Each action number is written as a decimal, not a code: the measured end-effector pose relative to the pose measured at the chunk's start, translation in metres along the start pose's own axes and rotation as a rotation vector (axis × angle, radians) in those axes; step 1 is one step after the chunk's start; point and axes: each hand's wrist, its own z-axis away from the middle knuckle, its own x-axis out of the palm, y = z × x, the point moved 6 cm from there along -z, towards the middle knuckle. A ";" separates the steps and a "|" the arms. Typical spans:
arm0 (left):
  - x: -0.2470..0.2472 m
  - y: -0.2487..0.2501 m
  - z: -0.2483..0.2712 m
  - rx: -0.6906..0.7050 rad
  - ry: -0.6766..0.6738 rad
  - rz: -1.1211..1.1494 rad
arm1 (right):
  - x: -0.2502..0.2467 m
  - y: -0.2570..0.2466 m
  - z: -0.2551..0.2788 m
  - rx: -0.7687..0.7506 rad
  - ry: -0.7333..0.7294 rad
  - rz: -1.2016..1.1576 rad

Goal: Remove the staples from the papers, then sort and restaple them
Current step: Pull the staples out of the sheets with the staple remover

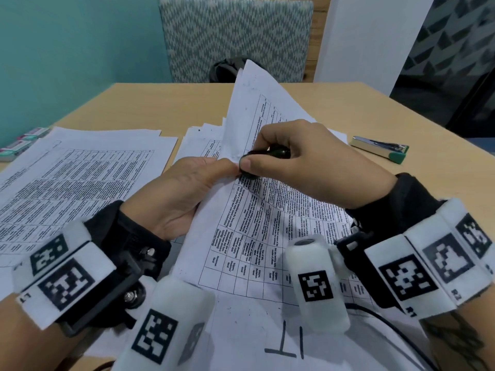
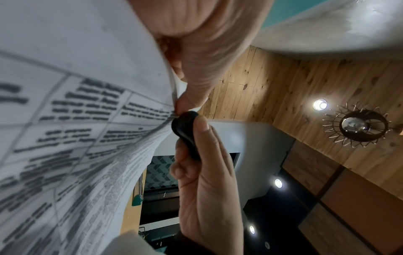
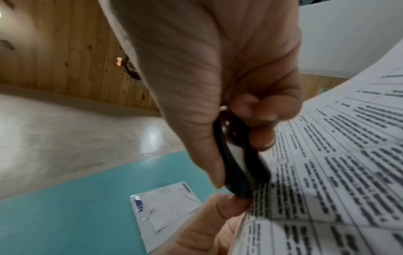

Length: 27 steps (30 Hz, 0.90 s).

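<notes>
A person sits at a light wooden table, working on a stapled set of printed papers held up near the table's middle, the sheets fanned and curling upward. The left hand pinches the set at its stapled corner, thumb on top and fingers curled behind the sheets. The right hand grips a small black staple remover between thumb and curled fingers, its tip pressed against that same corner, touching the left thumb. The staple itself is too small to make out. A second stack of printed sheets lies flat toward the table's left edge, and more loose sheets lie under the raised set. A silver stapler with a green end rests unused toward the right edge. Small boxes, possibly staples, sit at the far left edge. This looks like the staple-removal stage; sorting and restapling appear to be ahead.
</notes>
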 end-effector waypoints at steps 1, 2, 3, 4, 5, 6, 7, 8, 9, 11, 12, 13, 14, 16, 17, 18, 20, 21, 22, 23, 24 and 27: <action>0.000 0.000 0.000 -0.011 -0.006 0.003 | -0.001 -0.002 0.001 -0.012 0.005 0.043; 0.000 -0.001 0.000 -0.021 -0.014 0.013 | -0.001 -0.004 0.002 -0.020 0.007 0.072; 0.000 -0.001 0.000 -0.028 -0.022 0.023 | -0.001 -0.005 0.003 -0.024 0.007 0.086; 0.000 -0.001 0.001 -0.027 -0.032 0.028 | -0.001 -0.005 0.003 -0.024 0.010 0.086; 0.000 -0.001 0.001 -0.020 -0.044 0.027 | -0.002 -0.005 0.003 -0.017 0.013 0.077; 0.001 -0.001 0.001 -0.013 -0.064 0.025 | -0.003 -0.003 0.003 -0.005 0.014 0.062; 0.001 0.000 0.001 -0.008 -0.093 0.029 | -0.003 -0.001 0.003 0.012 0.011 0.037; 0.002 0.000 0.002 -0.007 -0.123 0.038 | -0.003 0.002 0.002 0.035 0.004 -0.002; 0.003 0.000 0.003 -0.006 -0.147 0.046 | -0.003 0.005 0.002 0.059 -0.010 -0.051; 0.003 0.001 0.004 0.001 -0.160 0.044 | -0.001 0.009 0.002 0.098 -0.038 -0.147; 0.003 0.002 0.004 0.006 -0.146 0.040 | 0.001 0.011 0.001 0.118 -0.047 -0.181; 0.004 0.003 0.005 0.019 -0.125 0.032 | 0.002 0.013 0.001 0.136 -0.054 -0.209; 0.004 0.004 0.005 0.042 -0.102 0.011 | 0.003 0.015 0.000 0.156 -0.063 -0.232; 0.007 0.006 0.006 0.098 -0.053 -0.059 | 0.003 0.019 0.000 0.198 -0.095 -0.251; 0.009 0.007 0.007 0.127 -0.027 -0.086 | 0.002 0.020 0.001 0.218 -0.113 -0.249; 0.009 0.008 0.007 0.156 0.000 -0.102 | 0.002 0.020 0.001 0.235 -0.127 -0.239; 0.008 0.009 0.007 0.204 0.057 -0.131 | 0.000 0.019 0.001 0.258 -0.128 -0.190; 0.007 0.010 0.007 0.222 0.075 -0.148 | -0.002 0.017 0.001 0.258 -0.114 -0.143; 0.007 0.010 0.008 0.236 0.082 -0.162 | -0.003 0.014 0.000 0.255 -0.093 -0.081; 0.007 0.011 0.009 0.249 0.086 -0.173 | -0.004 0.010 0.001 0.252 -0.071 -0.016; 0.007 0.012 0.010 0.262 0.091 -0.178 | -0.005 0.005 0.001 0.249 -0.054 0.034; 0.007 0.012 0.009 0.309 0.105 -0.197 | -0.005 -0.006 0.004 0.238 -0.036 0.123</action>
